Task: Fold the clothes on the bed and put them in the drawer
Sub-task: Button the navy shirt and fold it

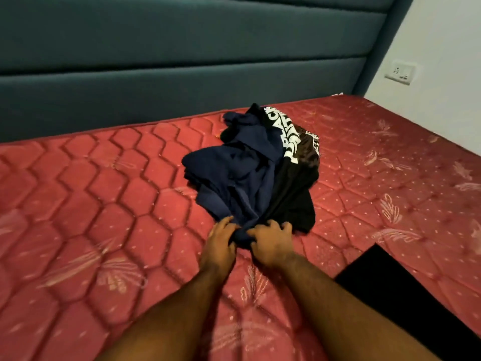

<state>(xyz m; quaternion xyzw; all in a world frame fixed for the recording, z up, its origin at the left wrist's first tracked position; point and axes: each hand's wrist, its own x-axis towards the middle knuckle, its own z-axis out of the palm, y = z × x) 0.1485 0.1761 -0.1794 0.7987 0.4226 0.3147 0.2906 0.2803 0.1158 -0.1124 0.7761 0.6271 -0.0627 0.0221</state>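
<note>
Crumpled clothes pile (pixel 256 168) sits on the red quilted mattress (pixel 91 204), well short of the padded teal headboard (pixel 182 74) and roughly mid-mattress. Pile has a navy garment (pixel 231 173) on its left side and a black garment (pixel 291 196) on its right; white block lettering (pixel 285 134) shows at the far end of the black one, folded over and only partly readable. How many pieces are in the pile: cannot tell, layers hide each other.

Both hands are at the pile's near edge, close together. Left hand (pixel 221 239) has fingers curled onto the navy fabric, fingertips buried in the cloth. Right hand (pixel 272 242) is knuckles-up, fingers bent and bunching the same navy hem, with a wad of cloth squeezed between the two hands. Thumbs are hidden under fabric on both, so exact pinch points are unclear. Forearms run out of frame at the bottom edge.

A flat black shape (pixel 406 290) lies right of the pile near the mattress edge, cut off by the frame; can't tell what it is. Wall socket (pixel 400 72) is on the white wall, right of the headboard, blurry. A small white scrap (pixel 337 94) pokes out at the far mattress corner, too small to identify. No drawer in view.
</note>
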